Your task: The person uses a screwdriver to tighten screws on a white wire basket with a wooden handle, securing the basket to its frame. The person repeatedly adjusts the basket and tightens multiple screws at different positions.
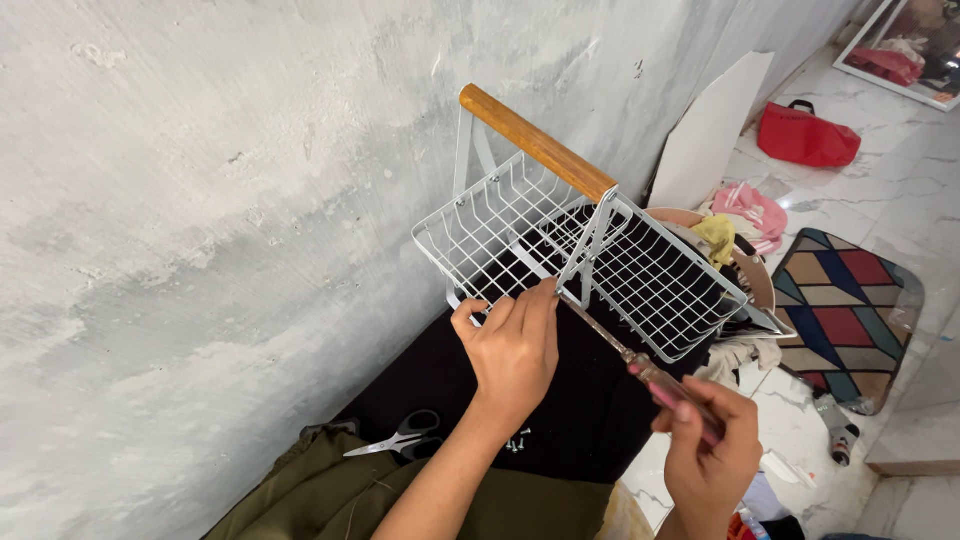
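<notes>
— Two hands are on the job: the left hand [513, 350] lies over the near rim of the white wire basket with the round wooden handle [580, 250], and the right hand [708, 455] grips a long screwdriver with a pink translucent handle [640, 368].

— How open is each hand?

— The left is loosely curled, fingers together, tips pressing the basket's edge where the handle's white upright meets the rim. The right is closed in a fist round the screwdriver's handle. The shaft runs up-left to that same joint, its tip hidden behind the left fingers.

— Where does the basket sit?

— Tilted on a black cloth [590, 420] against the grey plaster wall [200, 250], over the person's lap.

— What makes this go well?

— I'd judge: keep the shaft in line with the screw, push along it while turning, and let the left hand stop the basket from rocking. Small silver screws [517, 441] lie loose on the cloth beside grey-handled scissors [405, 437].
</notes>
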